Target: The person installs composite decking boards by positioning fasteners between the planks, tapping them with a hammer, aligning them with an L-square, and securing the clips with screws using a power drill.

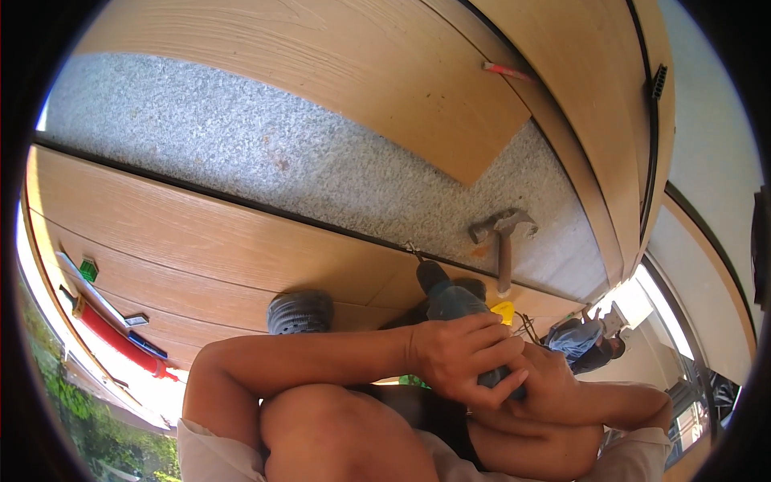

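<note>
A blue-grey power drill points up and left, its bit touching the dark seam where a light wooden panel meets the speckled stone floor. My left hand wraps over the drill's body, its forearm crossing in from the left. Behind it, my right hand grips the drill's handle, partly hidden by the left hand. My bare knee and a grey shoe sit just below the drill.
A hammer lies on the stone right of the bit. Another wooden panel with a red pencil lies beyond. A red and blue tool rests far left. Another person crouches at right, near a yellow object.
</note>
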A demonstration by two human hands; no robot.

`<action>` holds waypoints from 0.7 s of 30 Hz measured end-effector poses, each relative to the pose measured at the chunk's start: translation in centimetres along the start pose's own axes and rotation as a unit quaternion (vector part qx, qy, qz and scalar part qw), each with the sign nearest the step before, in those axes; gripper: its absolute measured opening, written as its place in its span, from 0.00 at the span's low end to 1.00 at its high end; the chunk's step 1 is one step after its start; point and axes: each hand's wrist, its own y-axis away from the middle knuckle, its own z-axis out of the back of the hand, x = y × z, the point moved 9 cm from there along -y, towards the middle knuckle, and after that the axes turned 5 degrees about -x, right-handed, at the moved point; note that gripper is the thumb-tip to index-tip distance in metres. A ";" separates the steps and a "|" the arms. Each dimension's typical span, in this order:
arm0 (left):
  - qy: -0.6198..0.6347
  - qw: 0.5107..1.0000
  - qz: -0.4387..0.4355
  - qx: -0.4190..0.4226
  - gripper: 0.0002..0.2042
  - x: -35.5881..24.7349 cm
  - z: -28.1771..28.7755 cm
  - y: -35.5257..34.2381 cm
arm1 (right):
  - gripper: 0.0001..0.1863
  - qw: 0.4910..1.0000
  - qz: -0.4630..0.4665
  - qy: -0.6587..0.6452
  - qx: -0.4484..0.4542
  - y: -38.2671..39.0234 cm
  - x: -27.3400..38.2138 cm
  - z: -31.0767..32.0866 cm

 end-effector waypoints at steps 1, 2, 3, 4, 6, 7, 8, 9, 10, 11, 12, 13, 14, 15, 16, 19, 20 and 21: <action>-0.007 1.000 -0.002 -0.008 0.13 0.0 0.1 -0.1 | 0.31 1.000 0.004 0.003 -0.005 -0.1 0.0 0.1; -0.006 1.000 0.001 -0.009 0.13 0.2 0.2 -0.2 | 0.31 1.000 0.003 0.002 -0.002 -0.2 0.0 0.2; -0.004 1.000 0.008 -0.010 0.13 0.4 0.2 -0.3 | 0.31 1.000 -0.001 -0.006 -0.004 -0.4 0.1 0.4; -0.002 1.000 0.015 -0.009 0.14 0.6 0.4 -0.3 | 0.31 1.000 -0.005 -0.014 -0.006 -0.7 0.1 0.5; 0.000 1.000 0.016 -0.007 0.14 0.8 0.4 -0.2 | 0.31 1.000 -0.008 -0.021 -0.007 -1.0 0.2 0.5; 0.000 1.000 0.015 -0.005 0.15 0.9 0.5 -0.2 | 0.30 1.000 -0.010 -0.027 -0.009 -1.2 0.1 0.5; -0.002 1.000 0.018 -0.002 0.15 0.9 0.5 0.1 | 0.30 0.999 -0.008 -0.030 -0.009 -1.4 0.1 0.4; 0.004 1.000 0.013 0.008 0.15 0.8 0.5 0.5 | 0.30 1.000 0.002 -0.025 -0.002 -1.5 0.2 0.1; 0.014 1.000 0.003 0.010 0.15 0.7 0.3 0.7 | 0.29 1.000 0.006 -0.011 0.004 -1.5 0.2 0.0; 0.016 1.000 0.000 0.006 0.15 0.8 0.2 0.8 | 0.29 1.000 0.003 -0.006 0.004 -1.3 0.1 -0.3; 0.028 0.999 -0.013 0.008 0.16 0.6 0.0 1.0 | 0.29 1.000 0.014 0.006 -0.005 -1.0 0.2 -0.6; 0.037 0.999 -0.022 0.014 0.17 0.4 -0.2 1.2 | 0.28 0.999 0.029 0.012 -0.012 -0.9 0.3 -0.8; 0.036 0.999 -0.022 0.013 0.17 0.6 -0.2 1.3 | 0.28 0.999 0.030 0.013 -0.010 -0.9 0.1 -0.9; 0.027 0.999 -0.033 0.012 0.18 0.6 -0.3 1.5 | 0.28 0.999 0.034 0.018 -0.017 -1.0 0.1 -0.9; 0.015 0.999 -0.038 0.017 0.19 0.3 -0.2 1.6 | 0.27 0.999 0.042 0.015 -0.023 -1.1 0.2 -1.2; 0.014 1.000 -0.017 0.018 0.19 0.8 0.2 1.4 | 0.27 0.999 0.014 0.010 -0.032 -1.4 -0.1 -1.4; 0.016 1.000 -0.018 0.019 0.19 0.8 0.2 1.4 | 0.27 0.999 0.013 0.009 -0.034 -1.5 0.0 -1.4; 0.019 1.000 -0.012 0.016 0.18 1.0 0.4 1.4 | 0.27 0.999 0.011 0.009 -0.040 -1.7 0.0 -1.2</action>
